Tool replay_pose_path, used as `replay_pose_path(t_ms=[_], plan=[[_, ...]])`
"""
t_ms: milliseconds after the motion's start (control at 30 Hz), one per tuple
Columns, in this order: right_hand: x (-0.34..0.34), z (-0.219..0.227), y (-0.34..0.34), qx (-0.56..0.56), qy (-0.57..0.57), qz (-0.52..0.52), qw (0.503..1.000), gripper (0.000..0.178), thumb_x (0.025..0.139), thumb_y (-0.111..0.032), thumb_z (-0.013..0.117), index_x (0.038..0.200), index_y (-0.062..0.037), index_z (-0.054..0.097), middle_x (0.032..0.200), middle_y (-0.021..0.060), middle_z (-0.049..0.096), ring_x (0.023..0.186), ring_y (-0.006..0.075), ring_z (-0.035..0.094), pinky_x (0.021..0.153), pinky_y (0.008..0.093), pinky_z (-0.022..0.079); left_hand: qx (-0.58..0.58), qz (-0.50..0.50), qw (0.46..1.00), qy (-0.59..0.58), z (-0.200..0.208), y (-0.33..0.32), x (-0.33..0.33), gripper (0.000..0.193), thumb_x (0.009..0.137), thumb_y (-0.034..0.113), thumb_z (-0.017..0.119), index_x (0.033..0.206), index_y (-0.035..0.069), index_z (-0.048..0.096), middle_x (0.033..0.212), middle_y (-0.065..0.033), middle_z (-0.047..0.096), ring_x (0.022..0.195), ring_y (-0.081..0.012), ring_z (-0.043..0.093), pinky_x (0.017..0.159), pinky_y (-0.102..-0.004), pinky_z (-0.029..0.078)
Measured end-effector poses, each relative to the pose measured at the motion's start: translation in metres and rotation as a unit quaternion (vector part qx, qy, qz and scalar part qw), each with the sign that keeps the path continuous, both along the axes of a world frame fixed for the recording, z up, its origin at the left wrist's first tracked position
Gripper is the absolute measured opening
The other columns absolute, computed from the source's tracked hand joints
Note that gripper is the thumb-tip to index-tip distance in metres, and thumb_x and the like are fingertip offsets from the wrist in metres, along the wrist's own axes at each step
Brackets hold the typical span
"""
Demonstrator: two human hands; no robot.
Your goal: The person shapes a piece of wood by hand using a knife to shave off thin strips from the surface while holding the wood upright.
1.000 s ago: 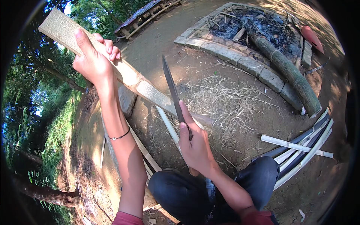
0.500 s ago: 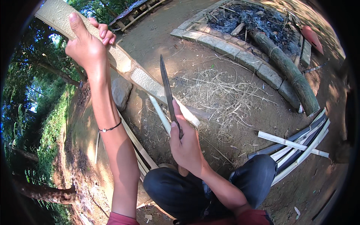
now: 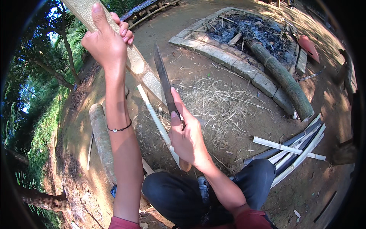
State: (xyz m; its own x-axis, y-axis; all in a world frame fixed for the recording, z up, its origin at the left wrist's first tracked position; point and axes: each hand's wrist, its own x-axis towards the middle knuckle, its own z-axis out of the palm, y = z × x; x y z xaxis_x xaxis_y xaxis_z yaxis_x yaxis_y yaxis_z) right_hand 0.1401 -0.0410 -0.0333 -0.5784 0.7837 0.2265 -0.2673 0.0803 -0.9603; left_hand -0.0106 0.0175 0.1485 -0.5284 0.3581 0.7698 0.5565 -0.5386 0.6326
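Note:
My left hand (image 3: 108, 44) is raised at the upper left, wrapped round a wide split bamboo slat (image 3: 138, 65) with its thumb along the pale inner face. The slat slants down to the right, and its upper end runs out of view. My right hand (image 3: 186, 139) grips a knife (image 3: 163, 78) by its wooden handle, in front of my knees. Its long dark blade points up and away, crossing in front of the slat's lower part, whose end does not show. Whether blade and slat touch, I cannot tell. Under them, a narrow pale bamboo strip (image 3: 153, 115) leans or lies near the handle.
Thin shavings (image 3: 225, 103) litter the dirt ahead. Beyond, a stone-edged fire pit (image 3: 232, 65) holds ash, with a thick bamboo pole (image 3: 280, 74) across its edge. Split bamboo strips (image 3: 293, 150) are piled at right. A log (image 3: 102, 137) lies left of my forearm.
My view has shifted, bringing the log into sight. My left hand with the slat is nearer the knife in view. The slat's lower end no longer shows past the blade.

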Motion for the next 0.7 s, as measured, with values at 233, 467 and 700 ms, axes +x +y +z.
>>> replay_pose_path(t_ms=[233, 467, 700], plan=[[-0.001, -0.028, -0.013, 0.005, 0.019, -0.034, 0.999, 0.055, 0.103, -0.006, 0.039, 0.157, -0.0105, 0.031, 0.071, -0.0005, 0.052, 0.053, 0.0066, 0.047, 0.049, 0.0267, 0.045, -0.014, 0.001, 1.0, -0.006, 0.012, -0.005, -0.015, 0.06, 0.101, 0.055, 0.052, 0.081, -0.002, 0.053, 0.058, -0.0105, 0.049, 0.046, -0.0144, 0.043, 0.045, -0.0305, 0.037], [0.0, -0.002, -0.025, 0.074, -0.05, -0.048, 0.995, 0.054, 0.1, -0.004, 0.042, 0.154, -0.0064, 0.034, 0.106, 0.0205, 0.062, 0.084, 0.0208, 0.065, 0.076, 0.0316, 0.051, 0.052, 0.09, 0.995, -0.011, -0.004, -0.018, 0.001, 0.045, 0.105, 0.039, 0.05, 0.076, 0.005, 0.054, 0.052, -0.0011, 0.048, 0.037, -0.0093, 0.043, 0.033, -0.0252, 0.034], [-0.007, -0.003, -0.021, 0.033, -0.022, -0.002, 0.999, 0.053, 0.101, -0.006, 0.045, 0.153, -0.0072, 0.037, 0.083, 0.0108, 0.059, 0.064, 0.0105, 0.05, 0.062, 0.0268, 0.045, 0.03, 0.15, 0.987, -0.053, -0.003, -0.04, -0.001, 0.046, 0.101, 0.046, 0.054, 0.083, 0.004, 0.06, 0.055, 0.0009, 0.051, 0.041, -0.0071, 0.045, 0.034, -0.0218, 0.035]])
